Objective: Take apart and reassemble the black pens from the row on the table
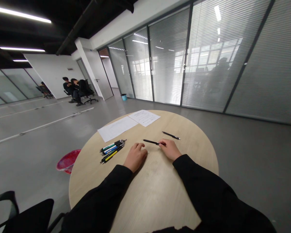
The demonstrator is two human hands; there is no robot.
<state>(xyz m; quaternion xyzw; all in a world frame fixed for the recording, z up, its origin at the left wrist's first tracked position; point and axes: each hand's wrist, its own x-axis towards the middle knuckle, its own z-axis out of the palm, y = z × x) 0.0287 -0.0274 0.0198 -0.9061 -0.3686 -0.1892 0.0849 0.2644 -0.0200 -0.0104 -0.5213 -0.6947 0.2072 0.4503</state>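
My right hand (169, 149) is closed on one end of a slim black pen (150, 141), whose other end points left over the table. My left hand (136, 156) rests just left of that pen, fingers loosely curved and apart, with nothing visible in it. Beyond my right hand lies a second black pen (171, 135), slanting on the tabletop. Left of my left hand is a bunch of several pens (113, 150) with black, green, white, blue and yellow barrels, lying side by side.
On the round wooden table (157, 191), two printed sheets (118, 128) lie at the far side. A red bin (67, 160) stands on the floor at left, near a black chair (26, 215). Two people (77, 89) sit farther back. Glass partitions (168, 61) line the right.
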